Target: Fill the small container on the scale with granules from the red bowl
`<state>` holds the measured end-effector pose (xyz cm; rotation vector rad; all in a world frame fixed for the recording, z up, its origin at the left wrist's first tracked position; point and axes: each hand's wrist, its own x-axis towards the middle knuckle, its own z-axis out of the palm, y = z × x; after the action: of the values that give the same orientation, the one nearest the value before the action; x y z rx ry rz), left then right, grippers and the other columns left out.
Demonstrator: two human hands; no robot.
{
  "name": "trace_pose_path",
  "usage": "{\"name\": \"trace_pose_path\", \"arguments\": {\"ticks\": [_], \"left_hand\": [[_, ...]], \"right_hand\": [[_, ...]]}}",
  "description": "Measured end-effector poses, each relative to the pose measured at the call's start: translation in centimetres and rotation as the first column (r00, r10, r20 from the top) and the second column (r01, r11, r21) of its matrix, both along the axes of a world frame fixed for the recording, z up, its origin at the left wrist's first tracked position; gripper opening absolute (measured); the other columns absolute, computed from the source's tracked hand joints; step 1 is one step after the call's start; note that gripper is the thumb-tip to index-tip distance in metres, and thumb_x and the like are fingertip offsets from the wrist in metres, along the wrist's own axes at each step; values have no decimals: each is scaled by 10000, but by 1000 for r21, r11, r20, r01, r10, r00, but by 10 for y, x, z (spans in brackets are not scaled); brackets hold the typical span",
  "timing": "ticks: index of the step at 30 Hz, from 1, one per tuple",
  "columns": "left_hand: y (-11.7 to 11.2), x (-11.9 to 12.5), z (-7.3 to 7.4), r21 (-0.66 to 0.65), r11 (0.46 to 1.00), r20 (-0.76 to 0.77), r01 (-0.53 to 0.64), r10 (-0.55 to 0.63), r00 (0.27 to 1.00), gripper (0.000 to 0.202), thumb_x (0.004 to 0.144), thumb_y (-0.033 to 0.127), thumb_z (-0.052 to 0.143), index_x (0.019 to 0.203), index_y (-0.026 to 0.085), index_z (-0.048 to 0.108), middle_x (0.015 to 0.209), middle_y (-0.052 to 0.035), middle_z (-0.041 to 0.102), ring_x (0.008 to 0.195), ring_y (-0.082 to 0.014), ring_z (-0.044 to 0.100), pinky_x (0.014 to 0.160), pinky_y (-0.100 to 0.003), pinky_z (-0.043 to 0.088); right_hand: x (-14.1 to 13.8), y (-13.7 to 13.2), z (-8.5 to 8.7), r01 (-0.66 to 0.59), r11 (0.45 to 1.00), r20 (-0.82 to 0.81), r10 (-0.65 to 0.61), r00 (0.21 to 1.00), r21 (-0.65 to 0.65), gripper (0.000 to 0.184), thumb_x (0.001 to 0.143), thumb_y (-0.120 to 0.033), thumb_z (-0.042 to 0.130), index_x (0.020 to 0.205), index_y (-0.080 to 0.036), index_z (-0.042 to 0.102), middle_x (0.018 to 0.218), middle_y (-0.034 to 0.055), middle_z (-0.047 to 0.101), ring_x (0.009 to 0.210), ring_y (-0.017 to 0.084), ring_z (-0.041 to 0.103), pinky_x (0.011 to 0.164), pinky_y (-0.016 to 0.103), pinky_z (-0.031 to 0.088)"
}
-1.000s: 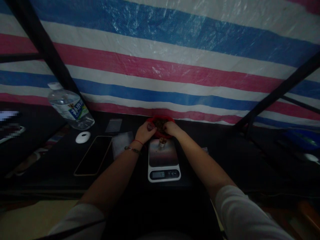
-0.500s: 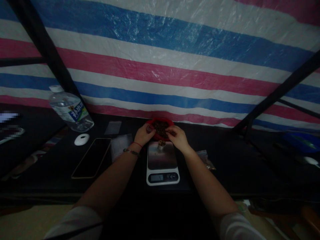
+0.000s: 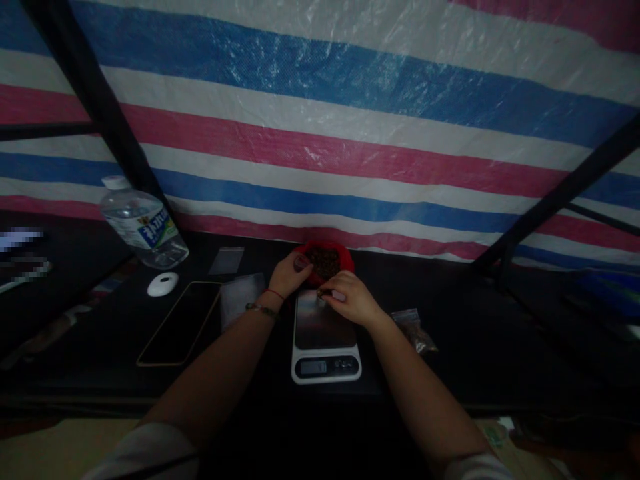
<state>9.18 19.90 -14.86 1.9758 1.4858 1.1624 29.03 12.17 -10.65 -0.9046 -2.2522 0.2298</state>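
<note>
Both hands are reaching forward over the dark table (image 3: pixel 450 373). Left hand (image 3: pixel 291 272) is resting, fingers curled, on the near-left rim of the red bowl (image 3: pixel 345 255) of brown bits beyond the scale (image 3: pixel 325 337). Right hand (image 3: pixel 347 300) is hovering over the scale's far edge, fingertips pinched; what they grip I cannot tell. Half a second ago it was at the bowl; now it is nearer, hiding the small cup.

Makeshift stall: striped tarpaulin (image 3: pixel 320 147) wall
</note>
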Motion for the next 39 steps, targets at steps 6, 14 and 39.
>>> {"name": "trace_pose_path", "arguments": {"ticks": [6, 14, 39], "left_hand": [[-2, -1, 2, -9, 1000, -3, -1, 1, 1000, 310, 754, 402, 612, 994, 204, 610, 902, -14, 686, 814, -176, 649, 751, -276, 498], [-2, 1, 2, -14, 1000, -12, -15, 15, 1000, 331, 762, 419, 611, 1013, 204, 622, 885, -17, 691, 804, -185, 654, 746, -287, 500], [-2, 0, 2, -24, 1000, -36, -7, 6, 999, 322, 767, 433, 599, 988, 201, 635, 919, -41, 696, 835, -201, 655, 780, -290, 498]], "right_hand": [[-1, -2, 4, -3, 998, -37, 5, 999, 55, 108, 819, -229, 638, 915, -204, 681, 903, 44, 688, 889, 180, 594, 846, 347, 458], [12, 13, -10, 247, 966, -174, -231, 957, 80, 203, 856, -149, 516, 961, -199, 682, 933, 64, 682, 917, 184, 607, 860, 345, 483], [-19, 112, -11, 382, 896, 637, -160, 754, -226, 229, 794, -187, 595, 968, -156, 740, 978, 109, 722, 904, 212, 645, 766, 242, 429]]}}
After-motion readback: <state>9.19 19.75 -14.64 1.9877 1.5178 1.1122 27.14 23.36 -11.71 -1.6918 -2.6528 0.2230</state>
